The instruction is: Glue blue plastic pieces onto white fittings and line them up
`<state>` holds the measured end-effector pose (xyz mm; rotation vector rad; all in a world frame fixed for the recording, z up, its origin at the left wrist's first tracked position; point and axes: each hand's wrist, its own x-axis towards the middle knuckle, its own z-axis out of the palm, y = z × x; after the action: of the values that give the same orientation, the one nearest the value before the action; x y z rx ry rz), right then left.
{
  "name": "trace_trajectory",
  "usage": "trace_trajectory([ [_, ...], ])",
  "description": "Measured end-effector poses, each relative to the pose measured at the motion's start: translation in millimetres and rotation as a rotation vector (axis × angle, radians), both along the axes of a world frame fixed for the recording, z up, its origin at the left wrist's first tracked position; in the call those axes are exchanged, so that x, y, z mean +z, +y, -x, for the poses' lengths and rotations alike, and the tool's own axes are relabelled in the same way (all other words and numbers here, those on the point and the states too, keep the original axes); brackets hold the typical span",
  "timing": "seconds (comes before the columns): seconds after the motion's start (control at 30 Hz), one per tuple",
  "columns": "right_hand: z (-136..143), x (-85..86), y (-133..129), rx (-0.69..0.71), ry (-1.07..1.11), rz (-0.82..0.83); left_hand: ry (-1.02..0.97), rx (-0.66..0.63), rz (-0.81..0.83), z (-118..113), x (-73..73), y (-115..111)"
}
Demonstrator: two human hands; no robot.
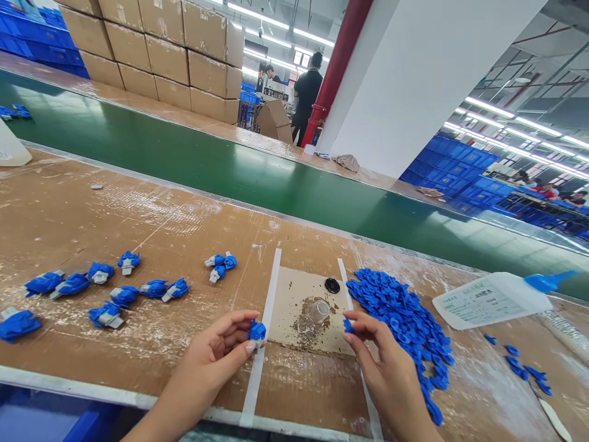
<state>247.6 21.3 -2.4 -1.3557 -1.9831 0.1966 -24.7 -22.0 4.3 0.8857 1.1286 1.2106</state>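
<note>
Between the thumb and fingers of my left hand (221,353) is a small blue part (256,330) with a pale bit at its lower edge. My right hand (384,368) pinches a small blue piece (348,326), mostly hidden by the fingertips. A cardboard mat (285,294) lies between the hands, with a clear plastic cup (318,312), scattered brown grains and a black round cap (332,285) on it. To the right is a heap of blue pieces (400,313). Several blue parts with grey-white ends (124,296) lie to the left, some apart in a small group (221,265).
A white squeeze bottle (488,301) with a blue nozzle lies on its side at the right. Loose blue pieces (518,362) are near it. Beyond the table runs a green conveyor belt (184,166). Stacked cartons (161,55), a white pillar (396,80) and people (309,92) are behind.
</note>
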Motion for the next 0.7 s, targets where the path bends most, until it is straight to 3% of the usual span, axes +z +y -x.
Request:
trace_trajectory([
  [0.23,27,6.3,24,0.114,0.134,0.038,-0.041,-0.007,0.015,0,-7.3,2],
  [0.43,35,4.5,18,0.117,0.197,0.124,-0.127,-0.045,0.000,0,-8.6,1],
  [0.53,45,2.6,0,0.114,0.584,0.277,-0.200,-0.062,-0.006,-7,-10.6,-2],
  [0.7,74,-4.9,-33,0.221,1.301,0.582,-0.315,-0.107,0.002,-27,-14.3,-6],
])
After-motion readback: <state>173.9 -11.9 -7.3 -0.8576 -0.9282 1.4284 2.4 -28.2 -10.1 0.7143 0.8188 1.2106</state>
